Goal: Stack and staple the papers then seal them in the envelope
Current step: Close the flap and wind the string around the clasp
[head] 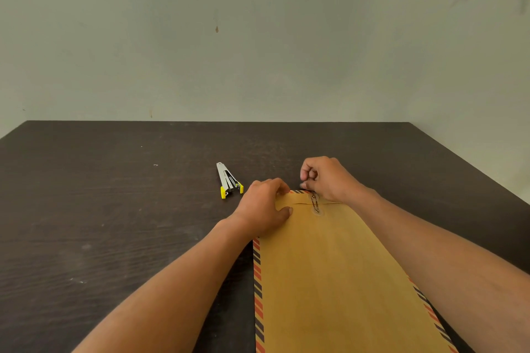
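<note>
A brown envelope [338, 272] with a red and black striped border lies lengthwise on the dark table [114, 209], its flap folded down at the far end. A string [315, 203] runs between the two round closure buttons on the flap. My left hand [265, 209] holds the envelope's far left corner, thumb on top. My right hand [327, 178] hovers at the far edge with fingers curled, pinching the string's end. No papers are visible outside the envelope.
A silver stapler [229, 182] with yellow ends lies on the table to the left of my left hand. A tiny loose staple [155, 165] lies further left. A pale wall rises behind the table's far edge.
</note>
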